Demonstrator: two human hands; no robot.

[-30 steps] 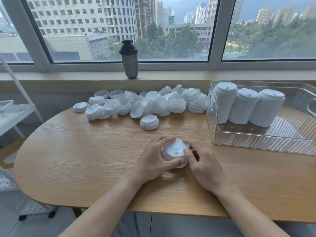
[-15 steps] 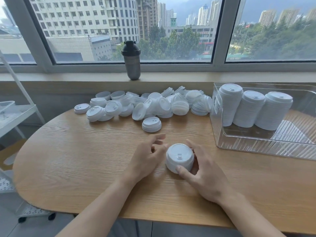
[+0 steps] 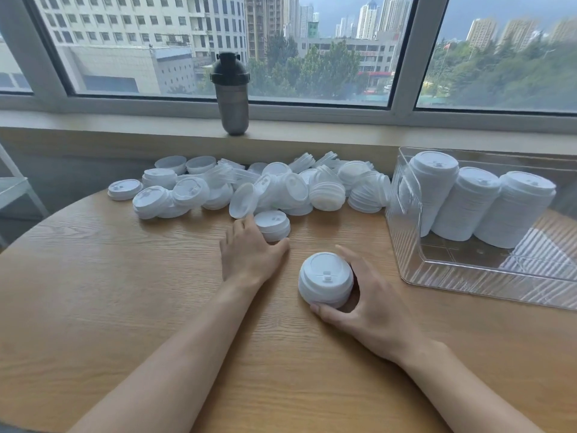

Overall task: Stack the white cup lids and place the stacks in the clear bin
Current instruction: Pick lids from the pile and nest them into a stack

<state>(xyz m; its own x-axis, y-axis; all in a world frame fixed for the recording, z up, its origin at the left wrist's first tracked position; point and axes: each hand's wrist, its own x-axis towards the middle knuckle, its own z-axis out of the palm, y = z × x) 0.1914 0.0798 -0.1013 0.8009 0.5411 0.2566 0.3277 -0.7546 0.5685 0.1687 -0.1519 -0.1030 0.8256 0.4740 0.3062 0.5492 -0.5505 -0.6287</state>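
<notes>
A short stack of white cup lids (image 3: 325,278) stands on the wooden table (image 3: 93,292), and my right hand (image 3: 371,304) grips it from the right with thumb and fingers curled round it. My left hand (image 3: 249,254) reaches forward to a second small lid stack (image 3: 272,225), its fingers and thumb around that stack's near side. A loose pile of white lids (image 3: 281,185) lies along the table's far edge. The clear bin (image 3: 468,276) at the right holds three tall leaning lid stacks (image 3: 468,201).
A dark shaker bottle (image 3: 231,95) stands on the window sill behind the pile. A white shelf rack (image 3: 15,192) is at the far left beyond the table's rounded edge.
My left hand has let go of the near stack and moved forward to the small stack by the pile. My right hand stays on the near stack.
</notes>
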